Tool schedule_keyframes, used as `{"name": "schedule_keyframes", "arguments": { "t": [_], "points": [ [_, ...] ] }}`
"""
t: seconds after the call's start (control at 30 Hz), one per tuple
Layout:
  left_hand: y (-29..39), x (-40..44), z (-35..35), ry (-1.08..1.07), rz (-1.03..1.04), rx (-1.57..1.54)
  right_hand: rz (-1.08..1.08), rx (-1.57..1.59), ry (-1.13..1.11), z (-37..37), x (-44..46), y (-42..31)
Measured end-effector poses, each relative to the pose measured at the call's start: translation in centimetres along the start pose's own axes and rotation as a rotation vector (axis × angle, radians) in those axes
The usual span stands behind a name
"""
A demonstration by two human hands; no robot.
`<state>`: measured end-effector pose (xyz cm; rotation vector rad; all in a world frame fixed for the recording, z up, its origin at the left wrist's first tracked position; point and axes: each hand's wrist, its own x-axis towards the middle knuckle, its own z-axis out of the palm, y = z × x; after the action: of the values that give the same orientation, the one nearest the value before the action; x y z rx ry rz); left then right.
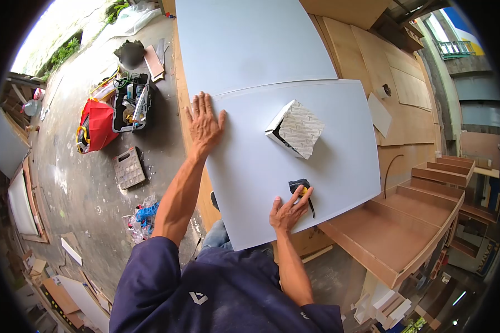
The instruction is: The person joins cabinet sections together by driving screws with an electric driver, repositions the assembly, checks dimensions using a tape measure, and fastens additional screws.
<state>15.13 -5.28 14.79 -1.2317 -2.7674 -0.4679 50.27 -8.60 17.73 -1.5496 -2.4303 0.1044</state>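
Observation:
My left hand (pixel 205 125) lies flat with spread fingers on the left edge of a white panel (pixel 244 183), near the seam with a second white panel (pixel 250 44) beyond it. Close to the panel's near edge, my right hand (pixel 290 212) rests with its fingers on a black and yellow tape measure (pixel 299 186). A black strap hangs from the tape measure. Between and beyond my hands, a white box (pixel 300 127) with printed sides sits on the panel, its near left side partly open.
On the floor at left are a black tool crate (pixel 132 102), a red bag (pixel 98 123), a grey case (pixel 129 167) and blue cord (pixel 146 213). Wooden boards (pixel 366 66) lie at the back right. A brown divided wooden frame (pixel 400 222) stands at right.

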Motion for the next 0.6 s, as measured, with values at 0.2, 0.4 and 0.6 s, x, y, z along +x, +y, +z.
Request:
{"name": "schedule_keyframes", "arguments": {
  "t": [0.2,0.4,0.6],
  "points": [
    [-0.8,0.8,1.1,0.003,0.011,0.040,0.001,0.012,0.014,0.1,0.0,0.1],
    [1.1,1.3,2.0,-0.027,0.062,-0.027,0.005,0.018,0.019,0.0,0.1,0.0],
    [1.5,0.5,1.1,-0.048,0.178,-0.059,-0.012,0.016,0.021,0.2,0.0,0.3]
  ]
}}
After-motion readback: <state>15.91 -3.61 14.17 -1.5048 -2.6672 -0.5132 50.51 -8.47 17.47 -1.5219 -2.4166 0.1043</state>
